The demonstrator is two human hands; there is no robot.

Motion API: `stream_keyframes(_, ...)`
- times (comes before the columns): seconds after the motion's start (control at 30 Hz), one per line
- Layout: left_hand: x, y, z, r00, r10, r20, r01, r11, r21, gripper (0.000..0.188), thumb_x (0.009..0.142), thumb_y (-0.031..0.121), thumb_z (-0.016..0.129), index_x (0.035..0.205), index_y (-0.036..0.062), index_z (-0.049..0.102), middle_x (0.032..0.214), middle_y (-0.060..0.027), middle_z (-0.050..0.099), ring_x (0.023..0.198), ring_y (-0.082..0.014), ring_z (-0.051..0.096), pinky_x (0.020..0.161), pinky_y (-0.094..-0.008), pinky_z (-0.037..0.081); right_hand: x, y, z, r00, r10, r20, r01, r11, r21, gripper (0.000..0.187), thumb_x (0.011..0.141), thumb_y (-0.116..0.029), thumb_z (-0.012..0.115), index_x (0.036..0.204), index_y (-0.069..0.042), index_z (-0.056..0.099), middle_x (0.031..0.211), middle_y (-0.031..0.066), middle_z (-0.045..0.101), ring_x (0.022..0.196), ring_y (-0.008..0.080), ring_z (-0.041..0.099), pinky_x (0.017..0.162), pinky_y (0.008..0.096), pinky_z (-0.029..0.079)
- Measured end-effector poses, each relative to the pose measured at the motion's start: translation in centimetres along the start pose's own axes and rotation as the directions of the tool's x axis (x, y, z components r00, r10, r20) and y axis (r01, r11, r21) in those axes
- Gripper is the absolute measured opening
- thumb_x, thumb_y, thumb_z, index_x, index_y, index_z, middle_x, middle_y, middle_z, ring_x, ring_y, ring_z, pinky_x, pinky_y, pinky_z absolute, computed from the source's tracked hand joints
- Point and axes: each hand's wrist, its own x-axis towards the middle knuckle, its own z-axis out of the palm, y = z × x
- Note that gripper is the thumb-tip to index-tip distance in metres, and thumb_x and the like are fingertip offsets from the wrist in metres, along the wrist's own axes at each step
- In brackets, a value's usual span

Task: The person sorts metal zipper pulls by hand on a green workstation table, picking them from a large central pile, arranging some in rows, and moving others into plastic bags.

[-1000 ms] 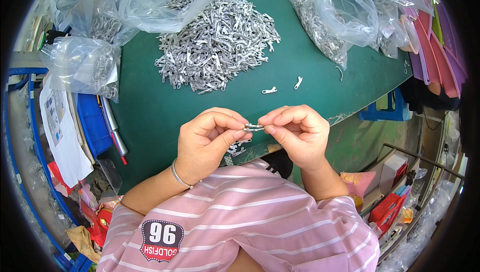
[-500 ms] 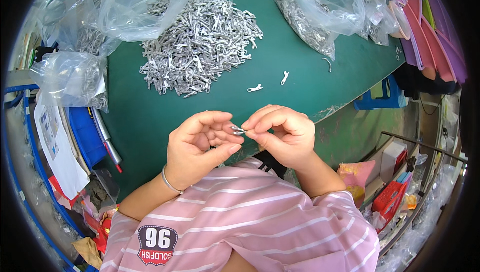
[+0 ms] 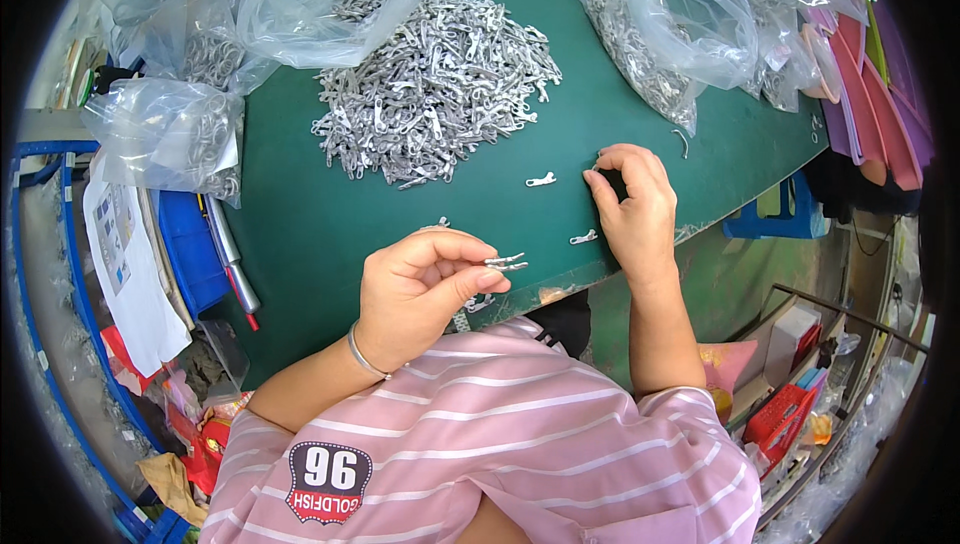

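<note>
My left hand [image 3: 425, 279] is closed in a pinch near the table's front edge. Between its thumb and fingers are small silver metal clips [image 3: 507, 263], their slim ends sticking out to the right. Farther right, my right hand [image 3: 638, 204] reaches down to the green tabletop [image 3: 400, 214], thumb and forefinger pinched on a small silver clip [image 3: 597, 167] that they mostly cover. One loose clip [image 3: 541, 180] lies left of that hand and another clip [image 3: 583, 238] lies nearer the front edge. More clips [image 3: 480, 302] show partly behind my left hand.
Beyond my hands rises a large heap of silver clips [image 3: 430, 94]. Clear plastic bags [image 3: 345, 4] of metal parts stand around it, with another bag [image 3: 640, 54] at the far right. A blue tray [image 3: 190, 254] is on the left, and a curved metal piece [image 3: 685, 144] lies right.
My right hand has left my left hand and moved right and away to the tabletop, where a loose clip lay. Another clip now lies near the front edge. The whole view has shifted slightly.
</note>
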Motion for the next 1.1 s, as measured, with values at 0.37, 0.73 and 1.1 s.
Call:
stream_keyframes(0.37,-0.1,0.1,0.2,0.999,0.038,0.003,-0.038,0.999,0.025,0.012,0.09,-0.012,0.066,0.102,-0.0106,0.066,0.103,-0.0149,0.065,0.092,-0.024,0.073,0.083,-0.0308,0.061,-0.5,-1.2,-0.1,0.972,0.234,-0.027,-0.197,0.87,0.453,0.009,0.087,0.007,0.069,0.093,0.002,0.067,0.09,0.0104,0.073,0.079,0.016,0.069,0.071,0.027,0.056)
stream_keyframes(0.73,-0.1,0.4,0.3,1.0,-0.016,-0.001,0.016,1.0,0.01,0.01,0.092,-0.009,0.066,0.102,-0.0094,0.068,0.104,-0.0152,0.067,0.091,-0.022,0.073,0.081,-0.029,0.06,-3.0,-6.0,0.0,0.964,0.127,0.234,-0.248,0.107,0.963,0.015,0.09,0.015,0.063,0.098,0.004,0.058,0.1,0.0221,0.07,0.095,0.0238,0.07,0.086,0.0357,0.06)
stream_keyframes(1.1,-0.1,0.4,0.3,0.999,-0.004,0.042,0.003,1.0,0.028,0.008,0.092,-0.009,0.065,0.1,-0.0087,0.066,0.104,-0.0155,0.067,0.091,-0.0215,0.072,0.083,-0.0312,0.061,-3.4,-6.2,0.3,0.98,0.098,0.172,-0.19,0.229,0.955,0.016,0.088,0.016,0.064,0.096,0.004,0.058,0.098,0.0201,0.07,0.097,0.0269,0.071,0.086,0.0372,0.06)
